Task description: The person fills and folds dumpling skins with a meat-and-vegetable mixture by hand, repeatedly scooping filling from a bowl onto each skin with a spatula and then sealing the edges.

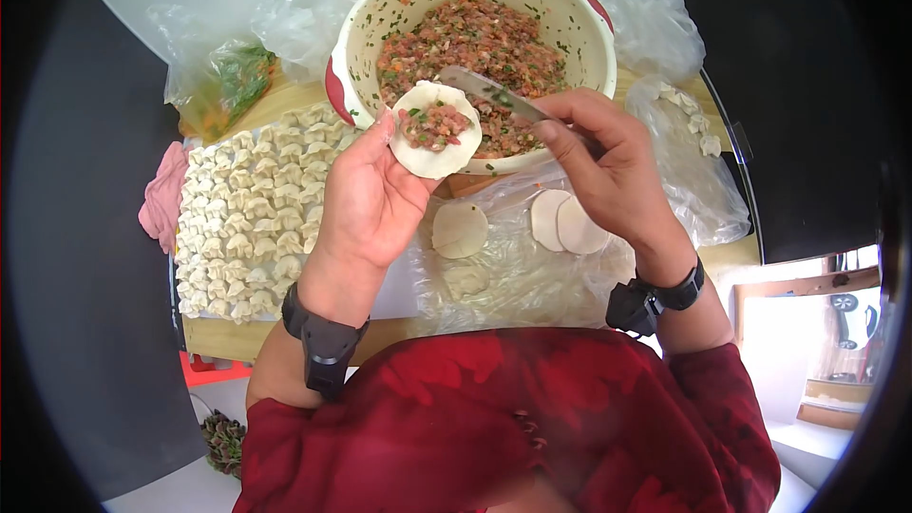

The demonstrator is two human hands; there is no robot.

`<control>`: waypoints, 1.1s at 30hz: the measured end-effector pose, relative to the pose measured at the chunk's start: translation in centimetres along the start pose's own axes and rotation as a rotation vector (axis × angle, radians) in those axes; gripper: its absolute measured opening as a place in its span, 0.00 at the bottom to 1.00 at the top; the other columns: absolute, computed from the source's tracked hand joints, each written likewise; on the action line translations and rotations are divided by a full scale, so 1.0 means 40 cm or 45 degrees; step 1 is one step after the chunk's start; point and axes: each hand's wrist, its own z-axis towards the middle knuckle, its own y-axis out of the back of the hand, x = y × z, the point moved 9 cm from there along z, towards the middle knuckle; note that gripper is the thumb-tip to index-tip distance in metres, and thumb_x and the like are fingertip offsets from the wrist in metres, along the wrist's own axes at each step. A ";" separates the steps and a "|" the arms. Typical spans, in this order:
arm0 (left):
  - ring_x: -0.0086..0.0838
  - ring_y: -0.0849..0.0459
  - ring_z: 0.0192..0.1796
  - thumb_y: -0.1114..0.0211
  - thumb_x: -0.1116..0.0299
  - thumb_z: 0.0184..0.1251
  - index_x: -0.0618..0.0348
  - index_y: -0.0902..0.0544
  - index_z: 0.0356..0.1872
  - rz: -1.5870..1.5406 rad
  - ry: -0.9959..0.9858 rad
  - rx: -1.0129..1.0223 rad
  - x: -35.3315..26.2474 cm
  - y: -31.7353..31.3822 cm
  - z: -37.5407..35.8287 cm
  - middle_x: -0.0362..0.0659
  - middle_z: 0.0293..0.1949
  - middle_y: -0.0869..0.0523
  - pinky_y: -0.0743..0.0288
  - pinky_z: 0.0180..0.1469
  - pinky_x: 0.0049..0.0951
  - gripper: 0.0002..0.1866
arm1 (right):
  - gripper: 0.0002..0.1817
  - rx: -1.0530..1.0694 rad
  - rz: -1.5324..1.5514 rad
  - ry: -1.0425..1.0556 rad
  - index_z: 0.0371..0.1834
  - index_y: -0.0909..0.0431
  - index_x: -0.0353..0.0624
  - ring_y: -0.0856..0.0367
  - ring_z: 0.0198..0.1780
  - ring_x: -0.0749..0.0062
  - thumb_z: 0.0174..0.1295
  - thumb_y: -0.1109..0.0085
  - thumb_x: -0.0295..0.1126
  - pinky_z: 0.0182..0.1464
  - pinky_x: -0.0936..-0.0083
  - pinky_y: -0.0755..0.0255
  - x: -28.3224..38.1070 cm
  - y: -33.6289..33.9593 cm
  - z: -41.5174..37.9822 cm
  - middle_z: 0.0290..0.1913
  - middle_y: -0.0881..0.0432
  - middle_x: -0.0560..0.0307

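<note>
My left hand [372, 198] holds a round dumpling wrapper [432, 163] by its left edge and from beneath. A mound of meat filling [435, 125] with green and orange bits sits in the middle of the wrapper. My right hand [608, 166] is closed around the handle of a flat metal spreader [494, 93]. Its rounded blade reaches left over the bowl, just above the wrapper, with bits of filling on it. Behind both hands stands a large cream bowl [366, 14] with red handles, holding more meat filling [475, 43].
Rows of folded dumplings [247, 218] cover a board at left. Loose wrappers [461, 230] lie on a plastic sheet [494, 290] in front of the bowl. Plastic bags [655, 33] flank the bowl, one with greens [242, 76]. A pink cloth [163, 195] lies at the left edge.
</note>
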 end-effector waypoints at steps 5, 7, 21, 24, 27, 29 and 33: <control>0.40 0.24 0.64 0.57 0.64 0.80 0.67 0.36 0.66 0.001 -0.057 -0.077 -0.001 0.006 -0.001 0.53 0.63 0.25 0.27 0.67 0.42 0.21 | 0.12 0.039 -0.358 0.083 0.47 0.18 0.40 0.22 0.30 0.64 0.62 0.42 0.22 0.35 0.74 0.29 0.030 -0.005 -0.019 0.31 0.22 0.52; 0.40 0.24 0.64 0.57 0.64 0.80 0.66 0.36 0.66 -0.017 -0.056 -0.063 -0.001 0.007 -0.001 0.53 0.63 0.25 0.27 0.67 0.42 0.21 | 0.12 -0.004 -0.384 0.087 0.47 0.18 0.40 0.22 0.31 0.61 0.61 0.43 0.21 0.35 0.73 0.29 0.036 -0.012 -0.024 0.31 0.22 0.51; 0.40 0.24 0.64 0.59 0.63 0.80 0.67 0.37 0.66 0.057 0.005 -0.045 0.023 0.002 -0.004 0.52 0.63 0.24 0.28 0.67 0.41 0.22 | 0.13 0.018 -0.376 0.205 0.46 0.18 0.40 0.20 0.33 0.61 0.59 0.43 0.18 0.34 0.73 0.27 0.057 -0.017 -0.027 0.32 0.20 0.52; 0.40 0.24 0.64 0.59 0.63 0.80 0.67 0.37 0.66 -0.003 0.030 0.015 0.028 -0.003 -0.003 0.52 0.63 0.25 0.27 0.67 0.40 0.22 | 0.13 -0.003 -0.270 0.125 0.45 0.18 0.39 0.20 0.33 0.64 0.56 0.41 0.17 0.34 0.74 0.28 0.043 -0.015 -0.034 0.32 0.20 0.54; 0.40 0.23 0.63 0.59 0.61 0.81 0.66 0.36 0.66 -0.013 0.081 0.017 0.040 -0.002 -0.003 0.52 0.62 0.24 0.27 0.67 0.42 0.22 | 0.14 0.066 -0.110 0.082 0.43 0.18 0.42 0.21 0.33 0.67 0.52 0.37 0.17 0.33 0.75 0.28 0.044 -0.037 -0.036 0.33 0.20 0.56; 0.39 0.21 0.61 0.59 0.60 0.81 0.64 0.36 0.65 -0.160 0.182 0.237 0.058 -0.027 -0.014 0.51 0.60 0.23 0.26 0.66 0.44 0.22 | 0.16 0.168 -0.170 0.090 0.42 0.18 0.46 0.23 0.32 0.70 0.49 0.35 0.17 0.32 0.77 0.29 0.067 -0.067 -0.034 0.34 0.21 0.58; 0.38 0.20 0.59 0.59 0.60 0.81 0.63 0.35 0.64 -0.062 0.157 0.168 0.059 -0.032 -0.023 0.49 0.58 0.21 0.23 0.63 0.42 0.21 | 0.16 0.188 -0.269 0.211 0.39 0.17 0.48 0.24 0.30 0.72 0.48 0.34 0.17 0.32 0.77 0.30 0.065 -0.081 -0.017 0.34 0.22 0.58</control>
